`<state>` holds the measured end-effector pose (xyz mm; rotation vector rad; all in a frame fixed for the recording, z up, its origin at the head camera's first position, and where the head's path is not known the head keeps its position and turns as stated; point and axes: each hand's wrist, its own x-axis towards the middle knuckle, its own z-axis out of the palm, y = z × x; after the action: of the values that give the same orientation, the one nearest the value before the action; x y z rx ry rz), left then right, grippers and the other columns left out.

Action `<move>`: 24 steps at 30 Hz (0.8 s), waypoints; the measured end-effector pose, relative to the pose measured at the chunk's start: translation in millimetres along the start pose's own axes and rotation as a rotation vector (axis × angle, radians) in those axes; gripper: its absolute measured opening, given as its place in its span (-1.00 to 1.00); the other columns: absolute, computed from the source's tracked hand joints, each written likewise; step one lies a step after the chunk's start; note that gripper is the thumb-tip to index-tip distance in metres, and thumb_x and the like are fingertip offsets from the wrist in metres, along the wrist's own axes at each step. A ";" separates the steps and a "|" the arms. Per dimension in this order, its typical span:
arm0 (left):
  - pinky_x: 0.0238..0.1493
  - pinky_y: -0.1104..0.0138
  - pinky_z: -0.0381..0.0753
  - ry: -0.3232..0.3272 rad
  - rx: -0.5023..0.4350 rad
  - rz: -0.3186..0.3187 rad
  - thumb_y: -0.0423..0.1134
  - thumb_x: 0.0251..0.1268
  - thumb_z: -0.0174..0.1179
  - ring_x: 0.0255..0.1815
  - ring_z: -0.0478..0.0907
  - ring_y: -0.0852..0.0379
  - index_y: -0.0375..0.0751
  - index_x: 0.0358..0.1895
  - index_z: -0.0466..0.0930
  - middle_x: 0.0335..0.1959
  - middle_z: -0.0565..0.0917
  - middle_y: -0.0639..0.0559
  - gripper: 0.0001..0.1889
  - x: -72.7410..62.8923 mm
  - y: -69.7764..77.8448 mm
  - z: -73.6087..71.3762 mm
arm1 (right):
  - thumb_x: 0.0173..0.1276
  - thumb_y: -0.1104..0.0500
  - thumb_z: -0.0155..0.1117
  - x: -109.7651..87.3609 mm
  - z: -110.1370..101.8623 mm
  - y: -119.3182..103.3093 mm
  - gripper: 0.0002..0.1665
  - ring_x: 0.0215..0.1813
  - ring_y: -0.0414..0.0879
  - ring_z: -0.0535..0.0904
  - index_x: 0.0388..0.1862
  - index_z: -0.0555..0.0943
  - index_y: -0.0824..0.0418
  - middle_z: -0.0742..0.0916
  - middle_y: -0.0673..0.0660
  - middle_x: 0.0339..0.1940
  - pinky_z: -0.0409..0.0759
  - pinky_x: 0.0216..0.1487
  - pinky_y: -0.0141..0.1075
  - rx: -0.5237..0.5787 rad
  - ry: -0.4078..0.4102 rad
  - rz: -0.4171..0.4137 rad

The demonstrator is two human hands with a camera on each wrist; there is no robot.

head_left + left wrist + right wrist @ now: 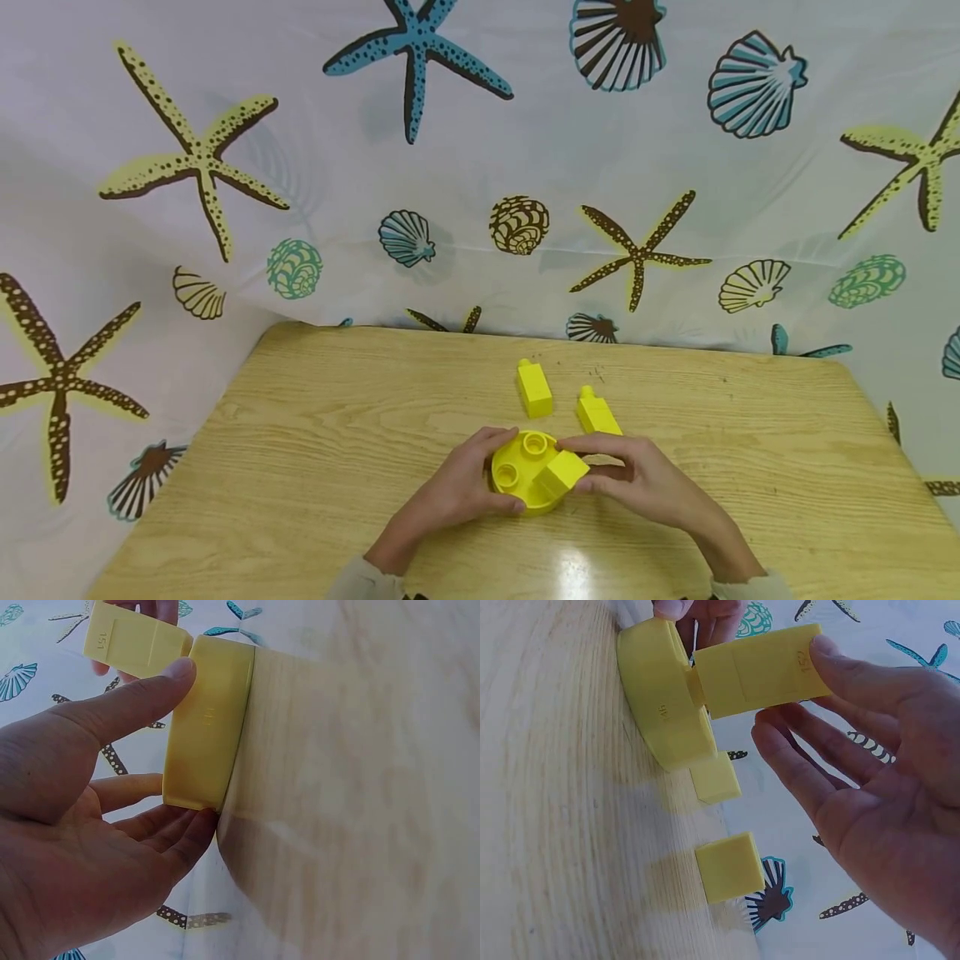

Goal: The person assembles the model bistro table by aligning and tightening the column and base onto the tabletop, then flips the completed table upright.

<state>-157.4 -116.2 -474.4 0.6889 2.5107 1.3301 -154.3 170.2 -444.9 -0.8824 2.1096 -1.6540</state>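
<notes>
A round yellow plastic base (pixel 527 472) lies on the table, with two raised ring sockets showing on top. My left hand (pixel 467 482) grips its left side, thumb at the near edge and fingers at the far edge. A yellow rectangular block (pixel 566 472) stands upright on the base's right part; the right wrist view shows its narrow peg end meeting the base (pixel 656 694). Thumb and fingers of my right hand (pixel 885 742) hold the block near its free end. In the left wrist view, my left thumb presses the base's rim (pixel 206 727).
Two more yellow blocks, each with a knob at one end, lie on the wooden table (pixel 360 433) behind the base: one straight behind (pixel 535 390), the other farther right (pixel 598 414), close to my right fingers. A patterned cloth (pixel 465 167) hangs along the table's back.
</notes>
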 end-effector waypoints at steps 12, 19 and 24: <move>0.43 -0.07 0.41 0.002 -0.009 -0.013 -0.16 0.06 0.61 0.37 0.43 -0.16 -0.40 0.52 0.28 0.36 0.45 -0.25 -0.02 0.4 0.0 -0.1 | 0.25 0.15 0.59 6.2 12.4 2.1 -0.61 0.08 0.02 0.71 0.02 0.68 0.14 0.74 0.10 0.03 0.71 0.14 -0.12 -0.087 0.158 0.010; 0.41 -0.05 0.44 0.008 -0.011 -0.002 -0.15 0.06 0.62 0.36 0.44 -0.14 -0.40 0.52 0.29 0.35 0.46 -0.23 -0.02 0.3 -1.3 0.3 | 0.33 0.13 0.52 13.2 21.5 4.9 -0.48 0.03 -0.02 0.66 0.25 0.65 0.13 0.71 0.10 0.15 0.75 0.03 -0.02 -0.189 0.141 -0.092; 0.39 -0.03 0.46 0.008 -0.008 0.004 -0.13 0.05 0.62 0.35 0.45 -0.13 -0.42 0.51 0.29 0.35 0.46 -0.23 -0.01 0.5 -1.8 0.5 | 0.35 0.13 0.50 14.9 23.5 4.6 -0.49 0.02 -0.03 0.65 0.26 0.65 0.18 0.70 0.14 0.18 0.76 0.00 -0.01 -0.199 0.103 -0.107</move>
<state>-158.2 -116.4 -476.2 0.6890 2.5108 1.3459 -153.0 143.5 -454.0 -1.0051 2.3678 -1.5915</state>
